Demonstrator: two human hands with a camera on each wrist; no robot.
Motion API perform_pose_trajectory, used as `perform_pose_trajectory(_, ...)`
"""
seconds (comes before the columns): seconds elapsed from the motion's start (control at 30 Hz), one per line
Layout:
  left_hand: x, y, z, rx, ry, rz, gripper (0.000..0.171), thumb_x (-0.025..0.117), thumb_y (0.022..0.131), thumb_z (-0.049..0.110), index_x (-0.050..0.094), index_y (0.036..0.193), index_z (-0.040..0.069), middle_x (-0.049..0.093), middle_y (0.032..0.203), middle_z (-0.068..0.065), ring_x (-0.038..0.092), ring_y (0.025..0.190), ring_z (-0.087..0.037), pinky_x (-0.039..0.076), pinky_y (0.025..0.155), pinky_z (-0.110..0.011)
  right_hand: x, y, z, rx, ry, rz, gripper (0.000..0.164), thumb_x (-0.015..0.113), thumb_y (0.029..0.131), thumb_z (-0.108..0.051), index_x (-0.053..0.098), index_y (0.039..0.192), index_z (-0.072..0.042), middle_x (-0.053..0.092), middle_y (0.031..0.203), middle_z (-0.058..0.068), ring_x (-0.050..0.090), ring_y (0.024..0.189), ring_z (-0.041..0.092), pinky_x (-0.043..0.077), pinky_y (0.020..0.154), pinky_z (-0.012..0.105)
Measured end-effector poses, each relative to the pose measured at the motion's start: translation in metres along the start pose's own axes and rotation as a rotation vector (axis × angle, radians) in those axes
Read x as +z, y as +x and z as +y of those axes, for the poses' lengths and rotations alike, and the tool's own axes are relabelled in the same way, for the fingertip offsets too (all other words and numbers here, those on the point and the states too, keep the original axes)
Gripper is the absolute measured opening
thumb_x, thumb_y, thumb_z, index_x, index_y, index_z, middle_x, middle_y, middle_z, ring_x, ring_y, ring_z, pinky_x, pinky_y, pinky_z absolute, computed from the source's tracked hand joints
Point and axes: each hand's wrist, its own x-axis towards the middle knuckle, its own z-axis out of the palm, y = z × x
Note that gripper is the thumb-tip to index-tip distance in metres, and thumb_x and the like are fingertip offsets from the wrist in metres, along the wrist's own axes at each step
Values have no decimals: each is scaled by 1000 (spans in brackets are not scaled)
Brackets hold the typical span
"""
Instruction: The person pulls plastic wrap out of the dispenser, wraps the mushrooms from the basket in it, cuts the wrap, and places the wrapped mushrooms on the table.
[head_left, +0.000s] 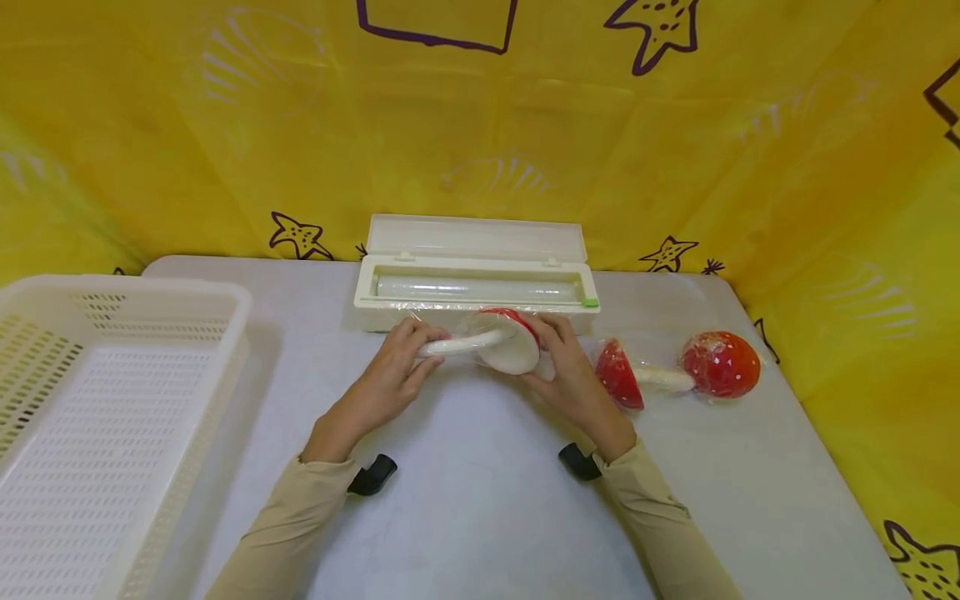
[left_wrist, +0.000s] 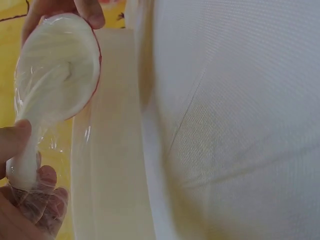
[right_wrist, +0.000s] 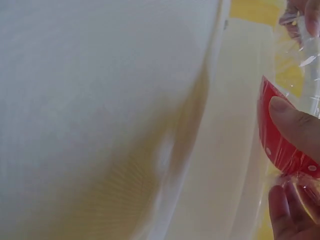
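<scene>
Between both hands is a toy mushroom (head_left: 510, 348) with a red, white-dotted cap and a white stem, covered in clear plastic film. My left hand (head_left: 392, 367) grips the stem end; in the left wrist view the thumb lies on the stem (left_wrist: 24, 165) and loose film spreads over the fingers. My right hand (head_left: 567, 371) holds the cap by its edge. In the right wrist view the thumb presses the red cap (right_wrist: 280, 135), with crinkled film by the fingertips. Behind the hands stands a white film dispenser box (head_left: 480, 318), lid up, a roll of film (head_left: 480, 289) inside.
Two more red-capped mushrooms lie to the right: one with a half-turned cap (head_left: 619, 377), the other with a round, film-wrapped cap (head_left: 720, 365). A white perforated basket (head_left: 238, 333) stands at the left. A yellow patterned cloth (head_left: 480, 125) hangs behind the white table (head_left: 480, 517).
</scene>
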Motion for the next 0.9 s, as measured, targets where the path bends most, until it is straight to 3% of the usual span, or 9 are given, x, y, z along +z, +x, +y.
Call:
perform_pose_trajectory(0.23, 1, 0, -1, -11, -28, 9, 31, 66, 93, 5, 62, 123, 2, 59, 114, -13, 55, 98, -22, 46, 85, -39, 3, 1, 1, -8, 3, -10, 90, 90, 69, -6, 42, 145, -8, 48, 142, 13, 50, 124, 26, 55, 93, 40)
perform_pose_trajectory(0.4, -2, 0, -3, -2, -34, 23, 33, 67, 92, 4, 63, 125, 4, 60, 113, -10, 55, 96, -20, 48, 83, -38, -2, 6, -1, -29, 1, -12, 88, 90, 68, -5, 44, 143, -7, 54, 140, 12, 51, 124, 28, 49, 103, 45)
perform_pose_trajectory(0.7, -16, 9, 4, 60, -25, 86, 35, 69, 92, 8, 61, 126, 2, 68, 113, -10, 60, 95, -20, 51, 85, -37, -26, 24, -4, -28, 119, -132, 94, 87, 70, 1, 37, 148, -8, 47, 141, 14, 44, 129, 27, 44, 109, 50)
perform_pose_trajectory(0.9, -26, 20, 13, 94, 26, 108, 30, 67, 94, 11, 65, 122, 2, 69, 114, -11, 59, 103, -26, 46, 91, -43, -39, 32, -5, -14, 181, -130, 93, 85, 73, 0, 36, 151, -10, 48, 134, 13, 51, 116, 22, 49, 100, 37)
